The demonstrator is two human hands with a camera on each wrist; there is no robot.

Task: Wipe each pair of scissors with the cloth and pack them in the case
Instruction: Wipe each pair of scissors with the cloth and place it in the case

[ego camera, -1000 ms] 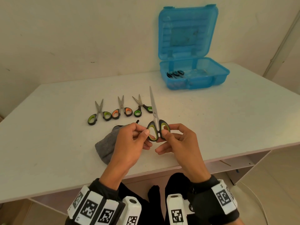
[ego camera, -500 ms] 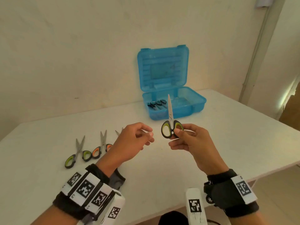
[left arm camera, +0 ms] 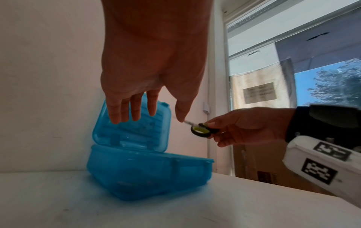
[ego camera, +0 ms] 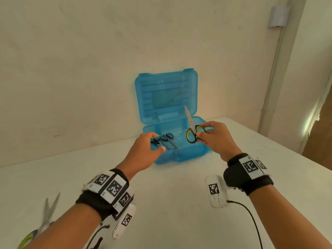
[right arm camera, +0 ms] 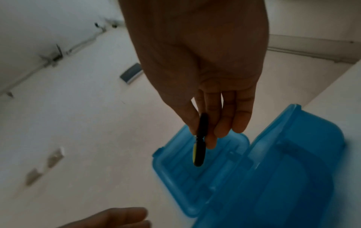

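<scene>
With your right hand [ego camera: 215, 139] pinching the scissors [ego camera: 193, 131] and left hand [ego camera: 145, 151] open and empty, lower them blades-flat into the case [ego camera: 188, 155] beside the packed pairs [ego camera: 165, 140].

Wore black wrist bands [ego camera: 100, 200] on both bare forearms, each ringed with white tiles bearing black square-code markers [ego camera: 248, 167]. Carried white camera housings [ego camera: 216, 191] under each wrist, also code-marked, with thin black cables [ego camera: 251, 218] trailing back.

White table [ego camera: 179, 203]: case [ego camera: 181, 155], blurred scissors [ego camera: 47, 212].
</scene>
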